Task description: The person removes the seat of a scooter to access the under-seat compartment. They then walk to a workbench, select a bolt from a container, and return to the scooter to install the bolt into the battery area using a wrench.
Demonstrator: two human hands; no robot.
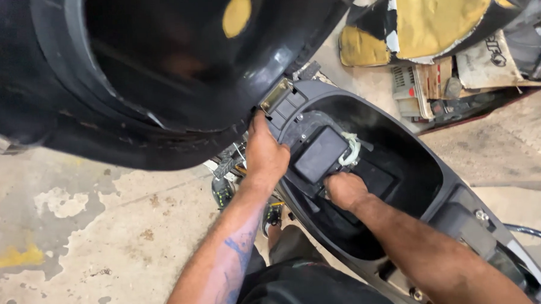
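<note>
A scooter's under-seat storage tub [424, 164] lies open below me, with the black seat [160, 72] tipped up at the top left. Inside the tub's front end sits a dark rectangular cover [320, 153] with a coil of pale cord [351, 150] beside it. My left hand [264, 152] rests on the tub's front rim next to the cover, fingers curled over the edge. My right hand [345, 190] is fisted inside the tub at the cover's near edge; its fingers are hidden, so I cannot see what they grip.
A brass-coloured seat hinge [276, 95] sits at the tub's front. A torn seat with yellow foam showing [425, 21] and flattened cardboard [436, 80] lie at the top right. Stained concrete floor [75, 237] spreads to the left. The scooter's rear frame [483, 228] runs to the lower right.
</note>
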